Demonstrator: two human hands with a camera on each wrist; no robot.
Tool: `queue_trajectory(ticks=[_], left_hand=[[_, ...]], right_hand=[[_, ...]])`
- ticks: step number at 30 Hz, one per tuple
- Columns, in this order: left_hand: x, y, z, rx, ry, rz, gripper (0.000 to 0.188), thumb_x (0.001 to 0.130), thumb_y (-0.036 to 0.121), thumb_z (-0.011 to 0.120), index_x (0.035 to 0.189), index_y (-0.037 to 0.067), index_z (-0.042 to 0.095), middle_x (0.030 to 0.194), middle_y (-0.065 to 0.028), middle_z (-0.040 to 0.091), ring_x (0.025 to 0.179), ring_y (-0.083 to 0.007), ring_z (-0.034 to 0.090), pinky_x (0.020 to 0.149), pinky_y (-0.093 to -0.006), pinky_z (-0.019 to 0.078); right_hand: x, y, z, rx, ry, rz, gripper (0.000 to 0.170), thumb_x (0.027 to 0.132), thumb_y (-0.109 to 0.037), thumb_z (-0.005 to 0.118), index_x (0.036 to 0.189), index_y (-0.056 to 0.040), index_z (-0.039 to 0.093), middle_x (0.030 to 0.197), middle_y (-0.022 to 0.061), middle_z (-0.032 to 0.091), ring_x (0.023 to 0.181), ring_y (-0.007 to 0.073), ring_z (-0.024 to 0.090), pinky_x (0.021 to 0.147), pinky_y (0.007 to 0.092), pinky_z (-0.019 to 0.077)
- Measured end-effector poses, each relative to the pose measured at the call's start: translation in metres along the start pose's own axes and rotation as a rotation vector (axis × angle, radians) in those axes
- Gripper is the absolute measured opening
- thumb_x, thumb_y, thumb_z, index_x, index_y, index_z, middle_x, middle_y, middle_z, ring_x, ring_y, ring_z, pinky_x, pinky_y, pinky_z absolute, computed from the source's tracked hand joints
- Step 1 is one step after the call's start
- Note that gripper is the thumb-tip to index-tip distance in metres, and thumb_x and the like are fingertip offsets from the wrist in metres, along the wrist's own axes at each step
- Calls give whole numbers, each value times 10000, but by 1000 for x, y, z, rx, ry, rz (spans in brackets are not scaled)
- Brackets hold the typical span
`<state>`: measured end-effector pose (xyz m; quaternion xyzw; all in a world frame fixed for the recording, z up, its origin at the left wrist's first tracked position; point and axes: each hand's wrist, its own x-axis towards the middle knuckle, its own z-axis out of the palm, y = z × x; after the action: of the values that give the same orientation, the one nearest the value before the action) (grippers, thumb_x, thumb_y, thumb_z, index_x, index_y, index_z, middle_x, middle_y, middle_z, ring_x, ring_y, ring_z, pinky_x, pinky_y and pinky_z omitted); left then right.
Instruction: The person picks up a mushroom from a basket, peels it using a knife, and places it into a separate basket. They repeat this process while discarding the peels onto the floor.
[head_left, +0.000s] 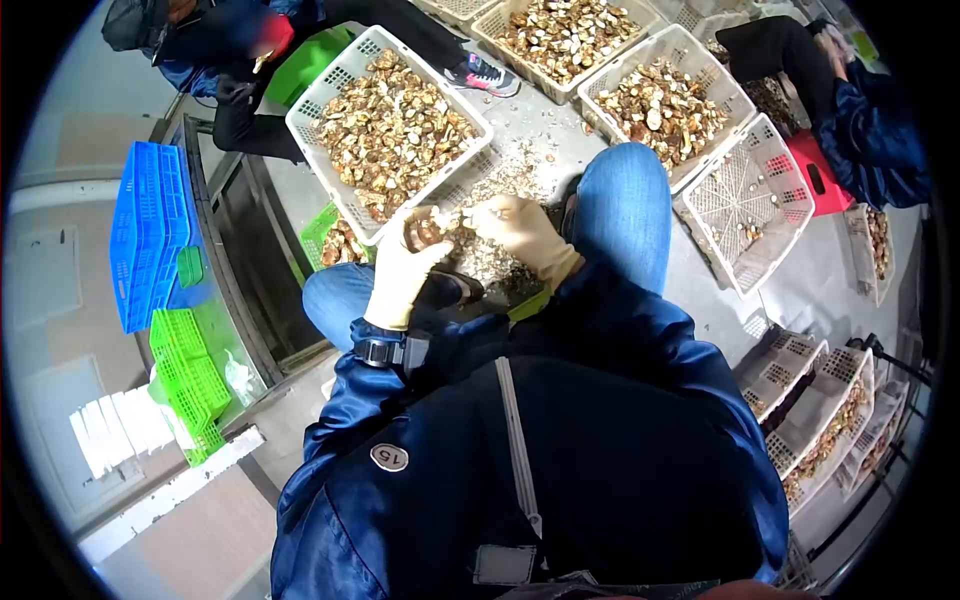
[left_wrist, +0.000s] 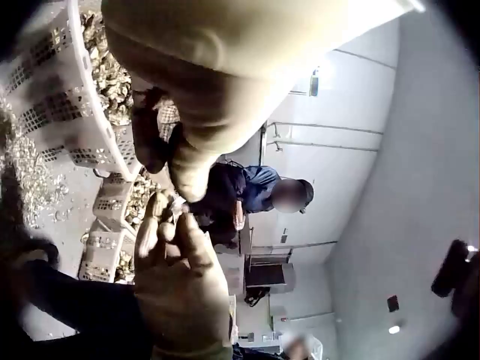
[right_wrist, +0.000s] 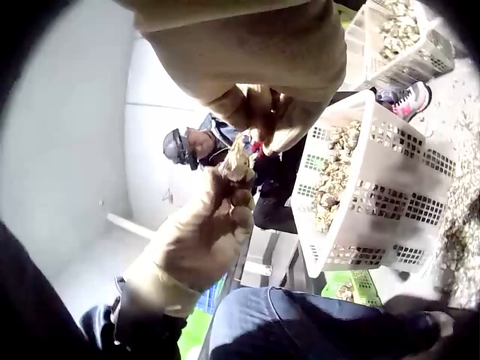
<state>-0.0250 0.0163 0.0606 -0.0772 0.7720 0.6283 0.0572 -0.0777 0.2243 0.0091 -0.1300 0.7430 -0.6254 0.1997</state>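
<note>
My left hand (head_left: 402,265), in a pale glove, grips a mushroom with a round brown cap (head_left: 424,236). In the right wrist view the mushroom's pale, ragged underside (right_wrist: 238,161) shows above the left fingers. My right hand (head_left: 525,235), gloved the same way, is close beside it with fingers curled and fingertips brought together. A small light-coloured object (left_wrist: 178,204) shows at the right fingertips in the left wrist view; I cannot tell what it is. Both hands are held between the knees, over pale scraps (head_left: 490,262) on the floor.
A white basket (head_left: 478,150) heaped with mushrooms stands just ahead. More mushroom-filled baskets (head_left: 745,92) are at the far right, near a white basket (head_left: 700,240) with few pieces. Blue crates (head_left: 148,235) and green crates (head_left: 188,375) stand left. Other people sit ahead on both sides.
</note>
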Motion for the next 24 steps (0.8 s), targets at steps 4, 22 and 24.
queue_trajectory(ticks=[4, 22, 24], left_hand=[[5, -16, -4, -18, 36, -48, 533, 754, 13, 800, 1240, -18, 583, 1084, -85, 668, 936, -134, 635, 837, -261, 531], [3, -9, -2, 153, -79, -63, 517, 751, 87, 802, 1217, -18, 603, 1050, -72, 653, 919, -129, 616, 824, -267, 525], [4, -9, -3, 174, -83, -76, 519, 773, 90, 791, 1238, -20, 588, 1051, -66, 651, 910, -127, 615, 821, -268, 526]], right_hand=[[-11, -29, 13, 72, 105, -174, 302, 902, -214, 685, 1104, 10, 692, 988, 163, 724, 884, 224, 708, 793, 306, 548], [-3, -28, -8, 183, -185, -41, 236, 898, -185, 636, 1029, 4, 693, 824, 121, 713, 698, 197, 663, 698, 336, 523], [-2, -22, 1, 154, -135, -54, 223, 904, -171, 624, 1015, 7, 702, 780, 67, 720, 690, 156, 663, 680, 323, 521]])
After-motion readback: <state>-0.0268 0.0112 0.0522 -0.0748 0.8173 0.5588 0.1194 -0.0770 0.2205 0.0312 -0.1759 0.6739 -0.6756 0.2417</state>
